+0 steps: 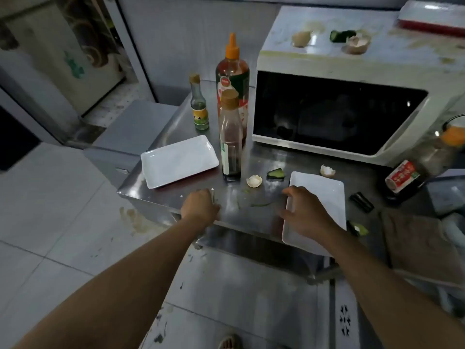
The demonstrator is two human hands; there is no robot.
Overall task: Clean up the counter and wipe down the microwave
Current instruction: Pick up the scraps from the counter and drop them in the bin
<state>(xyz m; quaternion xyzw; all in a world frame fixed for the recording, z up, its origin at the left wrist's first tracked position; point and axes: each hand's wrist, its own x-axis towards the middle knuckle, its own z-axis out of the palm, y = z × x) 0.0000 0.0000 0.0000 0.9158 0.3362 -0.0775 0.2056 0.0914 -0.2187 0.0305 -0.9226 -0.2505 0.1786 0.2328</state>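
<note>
Plate under right hand

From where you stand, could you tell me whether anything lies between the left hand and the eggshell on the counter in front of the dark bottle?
Nothing visible does. The left hand rests at the counter's front edge, and only bare steel with small green scraps separates it from the eggshell. The dark bottle stands behind that path.
</note>
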